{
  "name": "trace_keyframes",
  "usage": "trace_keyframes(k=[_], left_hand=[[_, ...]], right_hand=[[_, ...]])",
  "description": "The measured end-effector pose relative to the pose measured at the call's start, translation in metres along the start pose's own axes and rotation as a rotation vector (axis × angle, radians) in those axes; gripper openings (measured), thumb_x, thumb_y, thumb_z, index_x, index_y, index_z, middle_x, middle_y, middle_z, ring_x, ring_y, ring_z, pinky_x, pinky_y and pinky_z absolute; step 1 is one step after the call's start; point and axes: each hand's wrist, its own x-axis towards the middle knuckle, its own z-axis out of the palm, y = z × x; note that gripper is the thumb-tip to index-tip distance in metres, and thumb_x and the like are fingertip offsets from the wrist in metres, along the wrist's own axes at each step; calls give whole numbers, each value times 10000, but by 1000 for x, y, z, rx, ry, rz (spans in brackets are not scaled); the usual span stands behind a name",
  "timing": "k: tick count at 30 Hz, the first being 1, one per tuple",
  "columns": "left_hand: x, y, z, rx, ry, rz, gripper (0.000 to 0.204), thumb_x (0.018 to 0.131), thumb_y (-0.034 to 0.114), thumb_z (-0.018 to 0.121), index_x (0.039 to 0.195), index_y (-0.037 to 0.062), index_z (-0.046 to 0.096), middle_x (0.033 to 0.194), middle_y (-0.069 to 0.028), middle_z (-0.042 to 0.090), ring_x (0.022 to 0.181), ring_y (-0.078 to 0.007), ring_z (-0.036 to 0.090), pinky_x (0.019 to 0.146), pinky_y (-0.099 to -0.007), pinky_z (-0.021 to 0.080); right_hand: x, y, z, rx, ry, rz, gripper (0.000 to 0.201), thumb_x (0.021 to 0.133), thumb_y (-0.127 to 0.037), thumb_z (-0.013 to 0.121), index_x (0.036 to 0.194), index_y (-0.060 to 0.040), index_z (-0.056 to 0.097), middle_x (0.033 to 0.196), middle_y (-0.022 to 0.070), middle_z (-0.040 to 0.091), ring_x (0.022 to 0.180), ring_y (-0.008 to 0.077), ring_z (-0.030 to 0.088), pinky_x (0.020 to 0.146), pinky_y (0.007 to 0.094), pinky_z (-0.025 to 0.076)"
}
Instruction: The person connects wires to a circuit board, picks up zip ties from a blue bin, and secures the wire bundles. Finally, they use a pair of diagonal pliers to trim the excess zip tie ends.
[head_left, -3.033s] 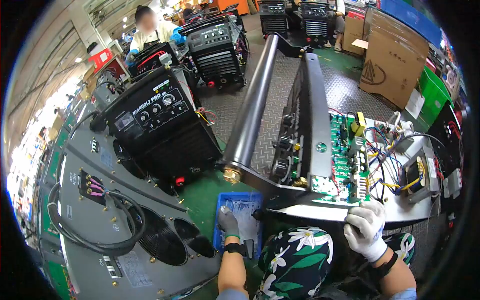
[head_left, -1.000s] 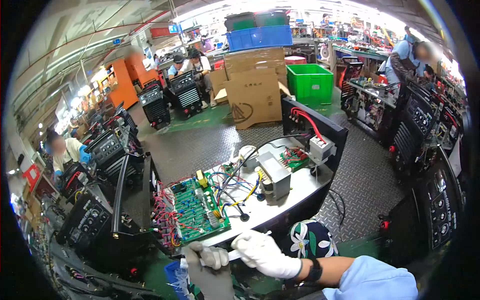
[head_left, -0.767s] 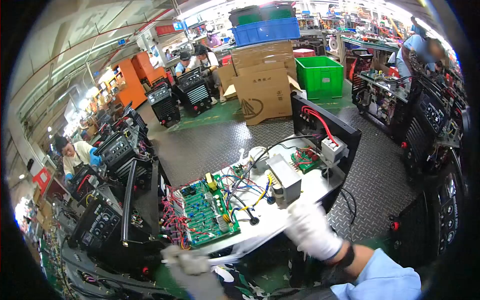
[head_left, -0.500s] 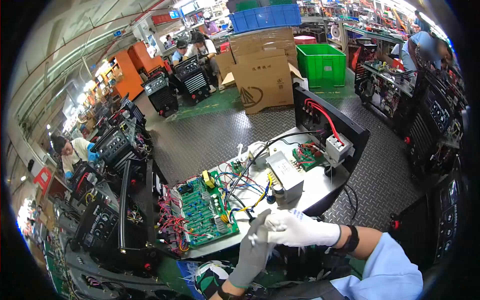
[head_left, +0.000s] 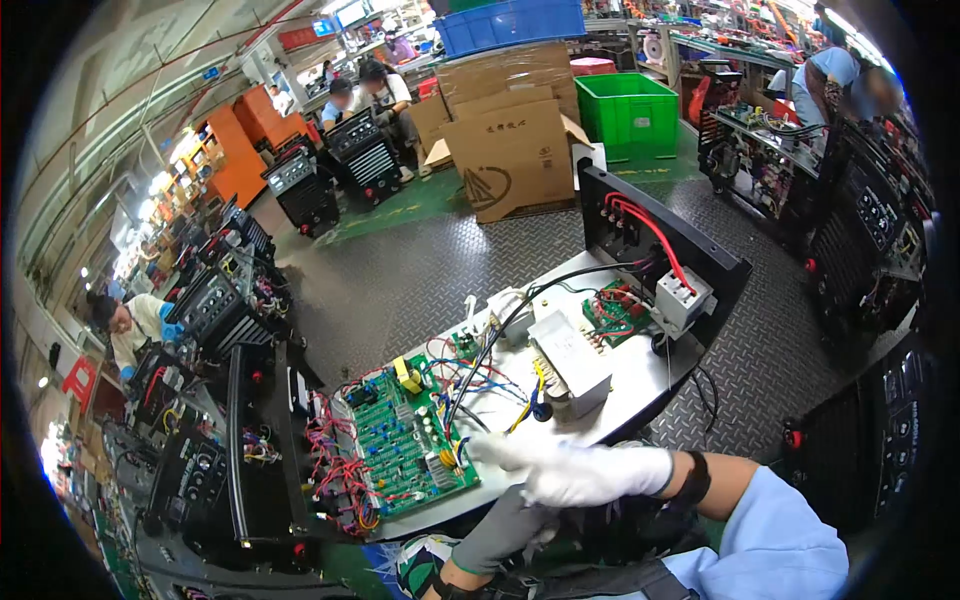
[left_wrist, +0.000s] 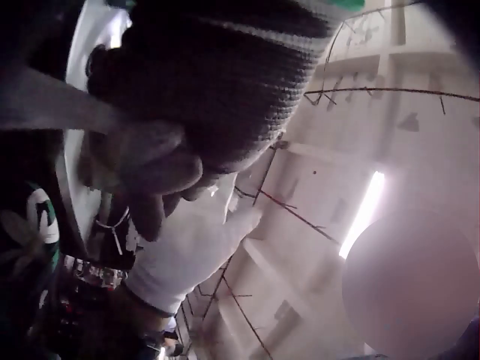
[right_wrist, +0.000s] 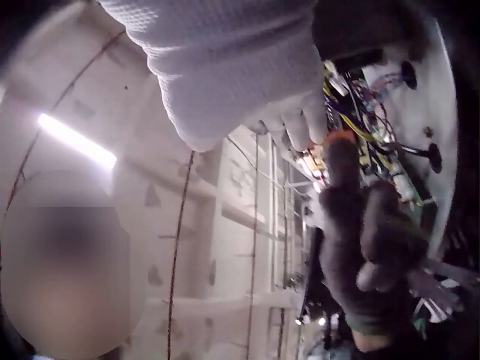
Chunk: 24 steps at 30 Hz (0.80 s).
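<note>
My left hand (head_left: 510,525), in a grey glove, is low in front of the open chassis (head_left: 620,415). Its fingers (right_wrist: 379,247) are curled in the right wrist view, and pale strips like cable ties (right_wrist: 450,279) stick out beside them. My right hand (head_left: 595,475), in a white glove, is just above and overlaps the left in the head view. Its fingertips are motion-blurred near the yellow-and-black wires; I cannot tell if they pinch anything. On the chassis are a green circuit board (head_left: 410,440), a transformer (head_left: 570,360) and red leads (head_left: 650,235).
A blue box (head_left: 383,560) of white ties shows partly beneath the chassis edge. More black welding machines stand left and right (head_left: 870,400). Cardboard boxes (head_left: 515,160) and a green bin (head_left: 628,115) are behind. People work at left (head_left: 140,325), back and right.
From the blue box and board edge, the hands came up with white strips and met over the chassis front. In the last half second, the right hand's fingers shifted left over the grey glove.
</note>
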Motion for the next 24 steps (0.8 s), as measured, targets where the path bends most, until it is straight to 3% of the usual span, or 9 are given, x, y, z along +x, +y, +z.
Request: trace_keyframes(k=[2,6,8,11,16,20,21,22,24], left_hand=[[-5,55,-2,-168,-56,-128,293,938,272,517,1053,20,612,733,-15,578,532,-34,436,436,-197,334],[5,46,-7,-77,-27,-122,318,922,344,551,882,39,634,582,30,512,493,-39,419,427,-184,304],[9,55,-5,95,-44,-294,324,928,351,547,848,48,627,590,31,497,493,-39,417,421,-190,292],[10,60,-2,89,-147,-61,313,971,287,482,777,61,577,594,32,470,505,-49,397,470,-224,311],[15,40,-1,84,-177,-36,356,965,333,479,779,56,606,640,25,525,547,-45,415,486,-216,317],[10,15,-19,307,215,328,231,949,208,490,907,-3,572,667,-39,536,607,-98,446,607,-263,418],[3,18,-30,278,291,101,186,929,150,501,1015,12,592,757,-74,601,660,-123,531,669,-272,462],[4,24,-25,270,532,261,311,901,99,507,1188,-2,577,846,-27,656,724,-88,576,643,-248,461],[-1,38,-9,314,467,249,316,904,139,561,1197,21,575,924,-59,675,811,-89,615,690,-257,484]], right_hand=[[-7,-11,-26,538,313,-97,665,860,-128,603,1411,16,259,1319,111,462,1181,162,468,971,301,397],[-19,-45,-27,-456,160,172,394,842,-209,629,1186,-30,557,1012,118,637,886,201,626,777,291,488],[-21,-44,-28,-486,167,196,272,855,-206,612,1071,-40,623,930,127,648,849,207,632,757,305,485],[-32,-42,-40,-426,263,149,219,863,-191,604,1013,-39,652,951,108,663,877,215,638,768,301,487],[-36,-41,-44,-460,291,179,150,809,-116,631,915,-17,666,801,80,662,713,176,635,661,295,492],[-51,-56,-55,-220,1022,349,64,733,-24,574,737,-36,637,652,105,610,556,208,593,540,307,460],[-49,-52,-53,-200,991,367,64,733,-24,574,737,-36,637,652,105,610,556,208,593,540,307,460],[-49,-47,-50,-392,793,300,49,725,-35,580,717,-38,628,643,102,606,555,216,591,535,316,454],[-41,-33,-35,-603,548,133,32,695,-73,610,704,-45,622,635,92,604,567,239,590,549,332,450]])
